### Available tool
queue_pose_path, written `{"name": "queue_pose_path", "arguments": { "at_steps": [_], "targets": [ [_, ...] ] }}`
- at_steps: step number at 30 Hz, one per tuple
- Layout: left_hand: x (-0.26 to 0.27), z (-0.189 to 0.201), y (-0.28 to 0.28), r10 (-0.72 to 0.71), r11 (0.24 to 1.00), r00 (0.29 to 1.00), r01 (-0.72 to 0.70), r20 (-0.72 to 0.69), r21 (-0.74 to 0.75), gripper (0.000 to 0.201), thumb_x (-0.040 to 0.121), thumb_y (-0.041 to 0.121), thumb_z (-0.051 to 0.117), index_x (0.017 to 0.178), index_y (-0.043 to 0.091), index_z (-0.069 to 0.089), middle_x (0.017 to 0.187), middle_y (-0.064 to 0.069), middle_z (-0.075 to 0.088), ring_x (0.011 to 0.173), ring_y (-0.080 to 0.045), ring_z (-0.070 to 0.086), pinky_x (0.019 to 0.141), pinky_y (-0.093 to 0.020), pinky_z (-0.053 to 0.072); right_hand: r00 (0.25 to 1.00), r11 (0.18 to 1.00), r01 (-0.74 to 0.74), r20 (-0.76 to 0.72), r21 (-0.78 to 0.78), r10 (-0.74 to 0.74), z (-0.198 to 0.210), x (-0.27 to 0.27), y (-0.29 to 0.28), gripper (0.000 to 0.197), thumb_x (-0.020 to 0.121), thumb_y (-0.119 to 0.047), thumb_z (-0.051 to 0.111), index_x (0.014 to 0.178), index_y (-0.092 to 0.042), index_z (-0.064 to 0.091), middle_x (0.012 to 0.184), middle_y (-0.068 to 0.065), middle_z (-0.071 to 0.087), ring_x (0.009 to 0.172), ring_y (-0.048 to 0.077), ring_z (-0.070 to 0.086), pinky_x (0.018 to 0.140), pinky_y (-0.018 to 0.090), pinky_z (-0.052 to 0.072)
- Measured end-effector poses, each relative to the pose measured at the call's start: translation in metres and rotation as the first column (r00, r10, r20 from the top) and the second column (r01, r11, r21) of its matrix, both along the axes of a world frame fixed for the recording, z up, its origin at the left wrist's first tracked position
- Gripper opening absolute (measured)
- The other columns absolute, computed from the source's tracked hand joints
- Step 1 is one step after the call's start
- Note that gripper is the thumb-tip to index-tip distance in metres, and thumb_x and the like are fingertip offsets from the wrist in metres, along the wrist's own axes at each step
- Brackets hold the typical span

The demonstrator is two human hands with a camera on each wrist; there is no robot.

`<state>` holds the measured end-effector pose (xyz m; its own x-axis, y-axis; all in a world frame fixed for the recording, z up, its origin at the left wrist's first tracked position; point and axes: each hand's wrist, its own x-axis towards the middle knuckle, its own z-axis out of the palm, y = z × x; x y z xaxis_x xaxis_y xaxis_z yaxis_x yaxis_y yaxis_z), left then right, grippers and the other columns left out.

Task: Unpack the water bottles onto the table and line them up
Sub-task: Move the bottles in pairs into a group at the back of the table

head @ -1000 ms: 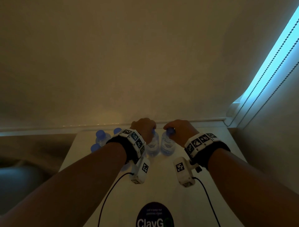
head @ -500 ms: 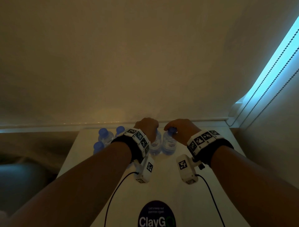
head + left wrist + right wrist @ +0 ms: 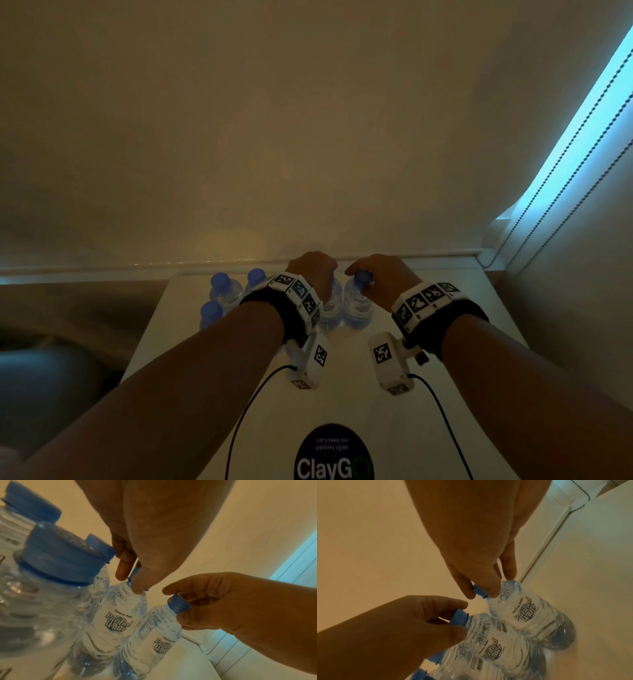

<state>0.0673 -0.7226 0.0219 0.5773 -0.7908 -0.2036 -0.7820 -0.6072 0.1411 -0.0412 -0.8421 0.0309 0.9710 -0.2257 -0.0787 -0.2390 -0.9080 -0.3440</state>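
Observation:
Two clear water bottles with blue caps stand side by side near the far edge of the white table (image 3: 346,383). My left hand (image 3: 313,270) pinches the cap of the left bottle (image 3: 331,310); thumb and fingers close on it in the left wrist view (image 3: 132,580). My right hand (image 3: 376,275) pinches the cap of the right bottle (image 3: 358,306), seen close in the right wrist view (image 3: 480,593). Both bottles (image 3: 527,612) (image 3: 491,646) rest upright on the table, touching or nearly so. Three more capped bottles (image 3: 222,287) stand clustered to the left.
A wall rises right behind the table's far edge. The table's left edge (image 3: 150,335) drops to a dark floor. A window blind with bead chains (image 3: 565,178) is at the right. A dark round sticker (image 3: 334,455) lies on the near table.
Both hands keep their hold on the two caps in about the same place. Only the view has shifted slightly.

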Motion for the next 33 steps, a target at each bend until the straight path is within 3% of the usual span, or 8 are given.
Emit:
{"name": "queue_pose_path", "arguments": {
  "at_steps": [3,5,8,11,18,21,24,33],
  "targets": [
    [-0.004,0.008,0.006,0.009,1.000,1.000,-0.010,-0.015,-0.024,0.059,0.088,0.018,0.054,0.143,0.019,0.034,0.130,-0.014,0.048,0.118,-0.036,0.050,0.099,-0.044,0.045,0.999,0.999,0.024,0.029,0.048,-0.025,-0.002,-0.006,0.000,0.042,0.083,-0.004,0.055,0.122,-0.019,0.059,0.118,0.011,0.063,0.110,0.024,0.057,0.091,0.021,0.041],
    [-0.009,0.017,0.014,0.016,0.996,1.000,-0.015,0.014,-0.091,0.063,0.088,0.021,0.053,0.145,0.021,0.027,0.131,-0.013,0.046,0.119,-0.037,0.048,0.100,-0.045,0.042,0.997,0.996,0.025,0.072,0.081,-0.031,0.003,-0.014,0.000,0.043,0.082,-0.003,0.057,0.122,-0.017,0.060,0.115,0.012,0.061,0.109,0.026,0.057,0.088,0.019,0.039],
    [-0.026,0.028,0.033,0.015,0.975,0.997,0.002,0.078,-0.222,0.057,0.086,0.022,0.055,0.140,0.019,0.038,0.125,-0.011,0.049,0.114,-0.035,0.049,0.097,-0.043,0.042,0.992,0.997,0.035,0.121,0.070,-0.043,0.015,-0.031,0.004,0.042,0.081,-0.009,0.061,0.121,-0.019,0.059,0.117,0.011,0.058,0.109,0.026,0.056,0.097,0.030,0.042],
    [-0.054,0.034,0.060,0.012,0.952,0.999,0.004,0.051,-0.306,0.047,0.083,0.022,0.057,0.130,0.021,0.049,0.117,-0.006,0.052,0.108,-0.030,0.051,0.093,-0.044,0.043,0.984,0.997,0.036,0.171,0.065,-0.047,0.024,-0.056,0.010,0.038,0.079,-0.010,0.064,0.116,-0.021,0.061,0.107,0.009,0.056,0.091,0.021,0.055,0.090,0.036,0.048],
    [-0.119,0.033,0.125,-0.006,0.914,0.999,-0.013,-0.045,-0.406,0.034,0.088,0.028,0.055,0.122,0.024,0.056,0.115,0.000,0.057,0.106,-0.021,0.053,0.093,-0.040,0.045,0.993,0.992,-0.006,0.114,0.123,-0.008,0.051,-0.128,0.041,0.029,0.079,-0.024,0.071,0.106,-0.030,0.064,0.099,-0.001,0.058,0.084,0.014,0.060,0.076,0.025,0.048],
    [-0.145,0.030,0.150,-0.028,0.928,0.993,-0.016,-0.112,-0.372,0.028,0.089,0.029,0.058,0.116,0.021,0.059,0.096,0.007,0.055,0.087,-0.012,0.053,0.088,-0.036,0.049,0.998,0.988,-0.016,0.070,0.154,0.005,0.057,-0.164,0.057,0.027,0.077,-0.031,0.071,0.102,-0.036,0.064,0.096,-0.010,0.058,0.080,0.006,0.060,0.069,0.012,0.041],
    [-0.174,0.035,0.167,-0.049,0.936,0.986,-0.010,-0.158,-0.351,0.025,0.087,0.027,0.060,0.111,0.019,0.062,0.086,0.008,0.055,0.080,-0.013,0.057,0.084,-0.034,0.051,0.999,0.986,-0.052,0.000,0.160,0.052,0.066,-0.201,0.079,0.026,0.078,-0.034,0.069,0.103,-0.037,0.063,0.095,-0.012,0.058,0.080,0.005,0.059,0.068,0.010,0.040],
    [-0.265,0.038,0.179,-0.177,0.969,0.938,0.113,-0.299,-0.219,0.028,0.084,0.028,0.059,0.112,0.027,0.062,0.096,0.008,0.062,0.078,-0.006,0.056,0.072,-0.017,0.041,0.976,0.982,-0.136,-0.154,0.131,0.156,0.077,-0.294,0.139,0.021,0.082,-0.031,0.065,0.102,-0.033,0.063,0.096,-0.011,0.063,0.081,0.002,0.057,0.077,0.018,0.047]
  ]
}}
